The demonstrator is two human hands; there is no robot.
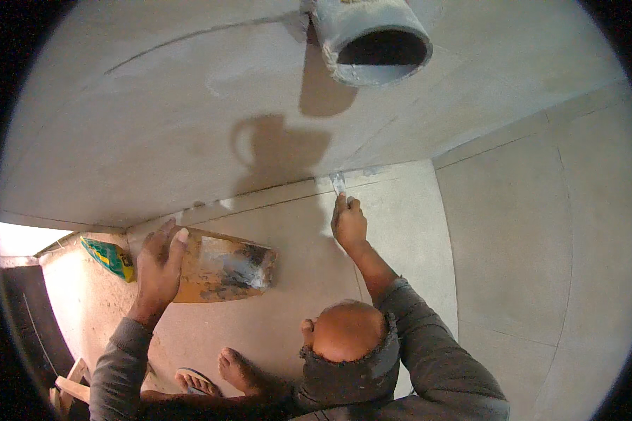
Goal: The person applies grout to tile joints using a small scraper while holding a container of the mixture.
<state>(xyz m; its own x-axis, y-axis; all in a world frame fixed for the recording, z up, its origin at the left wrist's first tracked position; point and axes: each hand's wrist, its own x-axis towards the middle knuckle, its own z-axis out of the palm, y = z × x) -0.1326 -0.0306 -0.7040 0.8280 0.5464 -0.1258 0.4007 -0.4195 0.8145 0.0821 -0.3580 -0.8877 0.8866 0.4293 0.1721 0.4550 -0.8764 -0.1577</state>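
Note:
My left hand [160, 266] grips the near-left end of a tan, box-like board [200, 284], thumb on top and the other fingers partly hidden beneath or behind it. Grey paste [251, 269] is smeared over the board's right part. In my right hand [350, 224] is a small putty knife [338, 184], its fingers wrapped round the handle. The blade touches the joint where the wall [189, 119] meets the pale floor tiles [400, 210]. A damp-looking grey smear [372, 170] lies along that joint, just right of the blade.
A grey open pipe end [354, 21] juts from the wall above my right hand. Beyond my left hand lies a green and yellow packet [109, 258]. Wood pieces [74, 388] stand at the lower left. My bent knee [349, 330] and feet [235, 368] are close below.

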